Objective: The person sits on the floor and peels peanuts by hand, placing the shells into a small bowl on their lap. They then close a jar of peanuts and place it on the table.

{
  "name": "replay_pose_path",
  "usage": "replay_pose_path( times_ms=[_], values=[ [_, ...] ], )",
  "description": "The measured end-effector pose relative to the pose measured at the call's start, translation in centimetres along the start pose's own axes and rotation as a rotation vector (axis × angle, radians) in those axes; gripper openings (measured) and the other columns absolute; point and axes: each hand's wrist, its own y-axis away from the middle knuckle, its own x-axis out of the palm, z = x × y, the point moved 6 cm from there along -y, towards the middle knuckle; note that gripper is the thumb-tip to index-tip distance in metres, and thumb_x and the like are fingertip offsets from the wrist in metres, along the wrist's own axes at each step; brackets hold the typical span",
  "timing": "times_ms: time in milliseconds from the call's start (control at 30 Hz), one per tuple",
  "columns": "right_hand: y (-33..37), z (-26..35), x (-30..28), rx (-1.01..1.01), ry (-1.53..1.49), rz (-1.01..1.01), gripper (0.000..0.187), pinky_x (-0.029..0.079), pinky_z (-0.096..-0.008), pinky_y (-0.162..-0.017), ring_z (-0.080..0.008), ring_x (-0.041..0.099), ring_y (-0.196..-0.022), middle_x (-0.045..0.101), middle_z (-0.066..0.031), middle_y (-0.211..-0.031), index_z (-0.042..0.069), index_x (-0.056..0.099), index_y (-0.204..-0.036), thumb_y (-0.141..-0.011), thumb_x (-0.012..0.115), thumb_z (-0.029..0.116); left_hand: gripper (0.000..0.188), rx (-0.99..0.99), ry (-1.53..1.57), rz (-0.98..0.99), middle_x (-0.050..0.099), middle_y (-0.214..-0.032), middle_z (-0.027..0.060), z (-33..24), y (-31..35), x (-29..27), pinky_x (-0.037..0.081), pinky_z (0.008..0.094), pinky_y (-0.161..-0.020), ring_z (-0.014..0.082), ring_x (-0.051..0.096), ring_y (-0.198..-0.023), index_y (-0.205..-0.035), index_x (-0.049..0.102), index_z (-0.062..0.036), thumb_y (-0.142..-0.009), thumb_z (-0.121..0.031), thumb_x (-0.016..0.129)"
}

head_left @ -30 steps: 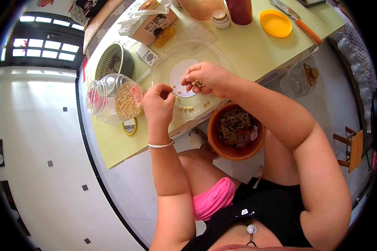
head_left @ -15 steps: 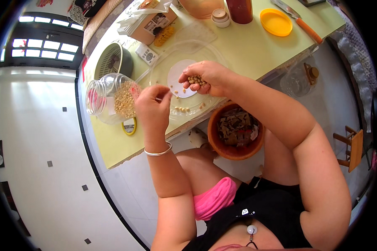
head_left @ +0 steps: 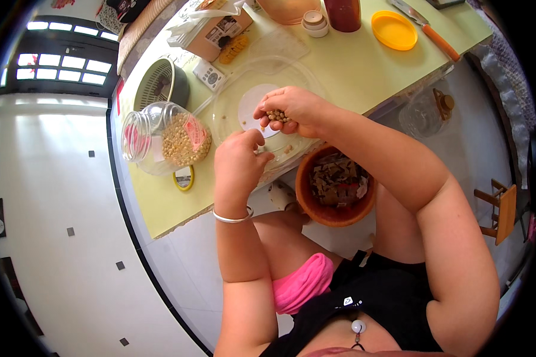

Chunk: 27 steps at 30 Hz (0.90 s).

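Note:
Pale dried beans (head_left: 276, 116) lie in my right hand (head_left: 302, 110), its fingers cupped around them. Just left of it and lower, my left hand (head_left: 237, 163) has its fingers bent and the thumb apart, over the near side of a clear round tray (head_left: 307, 74). Nothing shows between those fingers. A white disc (head_left: 251, 106) lies in the middle of the tray. A few loose beans show there; my left hand hides part of the near side. Left of that hand is a clear jar (head_left: 158, 122) part filled with beans, its mouth toward the left.
A brown bin (head_left: 304, 199) of scraps stands below the table edge. Around the tray are a green basket (head_left: 177, 86), a white remote (head_left: 208, 75), a cardboard box (head_left: 211, 37), a yellow lid (head_left: 393, 30) and an orange-handled knife (head_left: 439, 43). A wooden stool (head_left: 505, 217) stands right.
My left hand has moved right, from beside the jar to over the tray's near side, and its thumb and fingers have parted. My right hand keeps its place with the beans.

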Motion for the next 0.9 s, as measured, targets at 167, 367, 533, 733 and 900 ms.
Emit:
replay_pose_path(
  times_ms=[167, 367, 533, 733, 900],
  values=[
    [0.0, -0.1, -0.1, -0.006, 0.003, 0.001, 0.015, 0.030, -0.0183, -0.038, -0.0081, 0.052, -0.056, 0.060, -0.0079, -0.079, -0.003, 0.061, -0.094, -0.092, 0.055, 0.011, 0.016, 0.041, 0.000, -0.013, 0.063, -0.077, 0.0129, -0.4, -0.3, 0.6, 0.051, 0.0374, -0.067, 0.0277, 0.063, -0.070, -0.080, 0.066, -0.0024, -0.066, -0.002, 0.073],
    [0.0, 0.0, 0.0, -0.012, -0.007, 0.015, 0.015, 0.032, -0.0202, -0.040, -0.0089, 0.051, -0.057, 0.061, -0.0086, -0.077, -0.002, 0.061, -0.088, -0.091, 0.055, 0.011, 0.014, 0.066, -0.017, -0.048, 0.062, -0.077, 0.0144, 0.2, -0.6, 0.9, 0.050, 0.0391, -0.068, 0.0311, 0.062, -0.072, -0.081, 0.064, -0.0010, -0.067, -0.001, 0.067],
    [-0.1, -0.1, -0.2, -0.028, 0.010, 0.012, 0.014, 0.031, -0.0180, -0.038, -0.0077, 0.054, -0.056, 0.062, -0.0074, -0.077, -0.001, 0.062, -0.092, -0.092, 0.056, 0.011, 0.013, 0.024, 0.040, -0.095, 0.062, -0.078, 0.0147, 0.5, -1.4, 1.0, 0.051, 0.0376, -0.068, 0.0294, 0.063, -0.073, -0.084, 0.063, -0.0003, -0.071, 0.001, 0.064],
    [-0.3, -0.5, 0.3, -0.019, 0.071, -0.007, 0.021, 0.031, -0.0174, -0.038, -0.0077, 0.054, -0.056, 0.062, -0.0072, -0.077, -0.001, 0.061, -0.093, -0.096, 0.055, 0.019, 0.016, -0.034, 0.812, -0.255, 0.069, -0.089, 0.0092, 0.9, -1.4, -0.9, 0.052, 0.0263, -0.074, 0.0132, 0.066, -0.081, -0.097, 0.068, 0.0034, -0.082, 0.003, 0.068],
    [0.1, -0.1, 0.0, 0.059, -0.028, 0.005, 0.027, 0.031, -0.0172, -0.038, -0.0076, 0.053, -0.057, 0.062, -0.0084, -0.079, -0.002, 0.061, -0.095, -0.098, 0.052, 0.023, 0.016, 0.023, 0.389, -0.517, 0.069, -0.090, 0.0089, 2.9, -1.4, -2.8, 0.053, 0.0242, -0.077, 0.0128, 0.066, -0.087, -0.102, 0.069, 0.0055, -0.087, -0.001, 0.070]
  ],
)
